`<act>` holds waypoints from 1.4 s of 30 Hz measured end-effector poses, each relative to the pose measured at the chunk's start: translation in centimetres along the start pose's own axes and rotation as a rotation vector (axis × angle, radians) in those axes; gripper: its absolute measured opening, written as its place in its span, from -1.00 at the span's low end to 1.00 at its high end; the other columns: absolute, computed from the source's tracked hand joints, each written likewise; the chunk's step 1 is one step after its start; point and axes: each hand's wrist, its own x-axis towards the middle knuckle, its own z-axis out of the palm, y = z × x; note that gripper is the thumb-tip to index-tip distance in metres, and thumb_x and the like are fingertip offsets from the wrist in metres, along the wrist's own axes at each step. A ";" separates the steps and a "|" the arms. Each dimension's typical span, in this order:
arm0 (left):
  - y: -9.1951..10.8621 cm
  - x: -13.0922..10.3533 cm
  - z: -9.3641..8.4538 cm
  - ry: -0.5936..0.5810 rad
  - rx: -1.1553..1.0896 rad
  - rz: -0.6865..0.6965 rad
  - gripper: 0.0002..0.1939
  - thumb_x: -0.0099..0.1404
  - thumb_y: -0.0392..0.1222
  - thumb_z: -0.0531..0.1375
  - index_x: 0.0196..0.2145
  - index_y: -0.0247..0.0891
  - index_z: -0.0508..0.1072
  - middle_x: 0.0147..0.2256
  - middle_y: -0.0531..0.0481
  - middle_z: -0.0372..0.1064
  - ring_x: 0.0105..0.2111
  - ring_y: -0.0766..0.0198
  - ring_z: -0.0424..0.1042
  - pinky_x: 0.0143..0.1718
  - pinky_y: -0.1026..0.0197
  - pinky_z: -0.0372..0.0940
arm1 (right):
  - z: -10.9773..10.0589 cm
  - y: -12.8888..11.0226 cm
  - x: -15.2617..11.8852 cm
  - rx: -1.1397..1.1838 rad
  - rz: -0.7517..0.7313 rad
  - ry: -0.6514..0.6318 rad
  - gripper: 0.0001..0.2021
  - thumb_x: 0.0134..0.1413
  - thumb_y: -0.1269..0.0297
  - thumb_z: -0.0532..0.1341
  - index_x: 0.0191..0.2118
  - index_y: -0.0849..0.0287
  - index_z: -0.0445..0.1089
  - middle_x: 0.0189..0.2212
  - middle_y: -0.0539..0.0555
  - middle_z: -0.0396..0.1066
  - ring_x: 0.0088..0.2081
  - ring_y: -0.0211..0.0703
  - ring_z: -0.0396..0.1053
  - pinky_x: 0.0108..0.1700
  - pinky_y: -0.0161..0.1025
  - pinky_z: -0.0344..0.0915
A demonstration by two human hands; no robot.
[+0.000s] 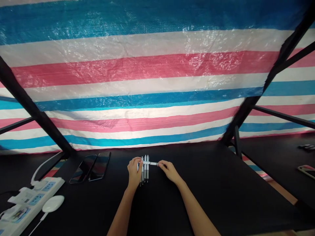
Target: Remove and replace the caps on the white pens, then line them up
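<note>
A white pen with a grey end (153, 163) is held crosswise over a row of several white and grey pens (147, 170) on the black table (157, 209). My right hand (169, 169) pinches the grey right end of the crosswise pen between thumb and fingers. My left hand (135, 170) is closed at the pen's other end, which its fingers partly hide. The left hand also covers part of the row's left side. The pens in the row lie side by side, pointing toward and away from me.
Two dark phones (99, 166) lie left of my hands. Nearer on the left are a white power strip (49, 188) with plugs and a round white charging pad (53, 203). Black frame bars (45, 126) slant up on both sides before a striped tarp (147, 68). Another phone (307, 171) lies far right.
</note>
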 end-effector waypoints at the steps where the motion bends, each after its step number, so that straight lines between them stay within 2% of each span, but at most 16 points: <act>1: 0.0 0.0 0.0 -0.006 0.009 -0.012 -0.69 0.31 -0.09 -0.05 -0.42 -0.20 0.42 -0.22 -0.07 0.41 -0.18 0.13 0.34 -0.12 0.04 0.19 | 0.0 0.1 0.0 -0.001 -0.003 0.001 -0.72 0.13 0.13 0.07 -0.36 0.13 0.48 -0.51 0.00 0.40 -0.48 -0.19 0.28 -0.41 -0.32 0.13; 8: -0.3 0.2 0.1 -0.033 -0.008 -0.064 -0.53 0.32 -0.02 -0.08 -0.60 -0.20 0.45 -0.39 -0.07 0.40 -0.29 0.13 0.32 -0.22 0.07 0.21 | 0.1 0.8 0.0 0.003 -0.046 0.063 -0.77 0.06 0.13 0.16 -0.26 0.12 0.48 -0.48 0.00 0.27 -0.51 -0.26 0.21 -0.42 -0.32 0.14; 11: -0.4 0.2 0.1 -0.016 -0.060 -0.094 -0.53 0.31 -0.02 -0.07 -0.61 -0.20 0.44 -0.39 -0.06 0.41 -0.28 0.13 0.32 -0.22 0.07 0.22 | 0.1 0.8 0.0 0.070 0.000 0.105 -0.75 0.03 0.11 0.19 -0.24 0.14 0.45 -0.48 -0.01 0.26 -0.48 -0.25 0.21 -0.39 -0.31 0.17; 14: -0.4 0.3 0.0 -0.008 -0.105 -0.095 -0.51 0.32 -0.04 -0.08 -0.66 -0.21 0.39 -0.37 -0.07 0.41 -0.27 0.13 0.32 -0.22 0.07 0.23 | 0.1 0.7 -0.1 0.141 0.078 0.111 -0.69 0.09 0.06 0.12 -0.19 0.16 0.42 -0.56 -0.04 0.24 -0.50 -0.25 0.20 -0.42 -0.32 0.15; 17: -0.3 0.4 0.0 -0.023 -0.126 -0.072 -0.49 0.31 -0.04 -0.07 -0.73 -0.21 0.31 -0.34 -0.08 0.41 -0.26 0.13 0.31 -0.21 0.06 0.23 | 0.2 0.7 -0.1 0.180 0.097 0.115 -0.66 0.15 0.03 0.04 -0.27 0.18 0.42 -0.64 -0.07 0.19 -0.55 -0.26 0.17 -0.47 -0.33 0.11; 20: -0.1 0.4 0.0 -0.032 -0.138 -0.065 -0.49 0.31 -0.03 -0.07 -0.74 -0.20 0.29 -0.33 -0.08 0.41 -0.25 0.14 0.30 -0.19 0.06 0.23 | 0.1 0.9 0.1 0.184 0.090 0.120 -0.68 0.13 0.06 0.07 -0.38 0.19 0.42 -0.64 -0.05 0.21 -0.57 -0.27 0.17 -0.48 -0.33 0.10; 23: 0.0 0.3 0.0 -0.026 -0.145 -0.076 -0.49 0.31 -0.01 -0.07 -0.73 -0.19 0.31 -0.34 -0.08 0.41 -0.24 0.14 0.29 -0.18 0.06 0.24 | -0.1 1.2 0.2 0.218 0.078 0.134 -0.75 0.03 0.12 0.16 -0.26 0.16 0.44 -0.52 -0.01 0.34 -0.52 -0.26 0.22 -0.43 -0.31 0.18; 27: 0.0 0.3 -0.1 -0.022 -0.153 -0.086 -0.47 0.31 0.00 -0.09 -0.76 -0.19 0.25 -0.32 -0.09 0.40 -0.22 0.13 0.30 -0.17 0.05 0.24 | -0.3 1.5 0.3 0.279 0.043 0.178 -0.56 -0.09 0.15 0.25 -0.03 0.13 0.35 -0.22 0.08 0.40 -0.40 -0.24 0.30 -0.26 -0.24 0.24; 28: 0.0 0.3 -0.1 -0.024 -0.155 -0.084 -0.47 0.31 -0.01 -0.09 -0.76 -0.20 0.25 -0.31 -0.09 0.40 -0.21 0.12 0.30 -0.16 0.05 0.24 | -0.3 1.5 0.3 0.288 0.051 0.190 -0.55 -0.06 0.13 0.24 -0.01 0.13 0.34 -0.23 0.08 0.41 -0.39 -0.23 0.31 -0.26 -0.24 0.24; 30: 0.0 0.3 -0.1 -0.030 -0.154 -0.079 -0.48 0.30 -0.01 -0.09 -0.75 -0.20 0.25 -0.28 -0.10 0.40 -0.19 0.11 0.29 -0.15 0.04 0.24 | -0.2 1.5 0.3 0.290 0.090 0.197 -0.56 0.02 0.07 0.17 0.00 0.17 0.33 -0.39 0.05 0.42 -0.43 -0.22 0.30 -0.31 -0.25 0.24; 32: 0.1 0.3 -0.1 -0.039 -0.145 -0.070 -0.49 0.30 -0.01 -0.09 -0.74 -0.20 0.26 -0.26 -0.10 0.40 -0.18 0.10 0.29 -0.14 0.03 0.23 | -0.1 1.5 0.2 0.280 0.129 0.171 -0.58 0.09 0.03 0.10 -0.03 0.20 0.34 -0.60 -0.03 0.34 -0.53 -0.23 0.26 -0.40 -0.28 0.21; 34: 0.1 0.3 -0.1 -0.053 -0.135 -0.058 -0.50 0.29 0.00 -0.08 -0.73 -0.20 0.27 -0.25 -0.11 0.40 -0.18 0.09 0.28 -0.14 0.02 0.23 | -0.1 1.3 0.2 0.280 0.143 0.129 -0.60 0.10 0.04 0.09 -0.05 0.21 0.34 -0.69 -0.08 0.26 -0.60 -0.25 0.21 -0.47 -0.30 0.17; 36: 0.1 0.3 -0.1 -0.058 -0.126 -0.053 -0.50 0.29 0.01 -0.08 -0.73 -0.20 0.28 -0.25 -0.11 0.39 -0.18 0.10 0.27 -0.14 0.02 0.23 | -0.1 1.2 0.2 0.313 0.123 0.121 -0.60 0.06 0.07 0.14 -0.04 0.19 0.34 -0.63 -0.06 0.30 -0.58 -0.27 0.22 -0.48 -0.31 0.17; 39: 0.1 0.2 -0.1 -0.053 -0.122 -0.062 -0.50 0.29 0.00 -0.08 -0.73 -0.20 0.28 -0.24 -0.11 0.38 -0.18 0.10 0.26 -0.14 0.03 0.24 | -0.4 1.0 0.3 0.376 0.077 0.163 -0.54 -0.06 0.12 0.24 0.00 0.14 0.32 -0.44 0.00 0.40 -0.50 -0.27 0.27 -0.42 -0.31 0.22; 42: 0.0 0.2 0.0 -0.067 -0.122 -0.056 -0.52 0.29 -0.03 -0.07 -0.71 -0.21 0.30 -0.23 -0.11 0.37 -0.17 0.10 0.25 -0.13 0.03 0.24 | -0.5 0.9 0.3 0.393 0.110 0.160 -0.52 0.00 0.04 0.18 0.02 0.18 0.30 -0.53 -0.01 0.38 -0.53 -0.25 0.27 -0.42 -0.30 0.21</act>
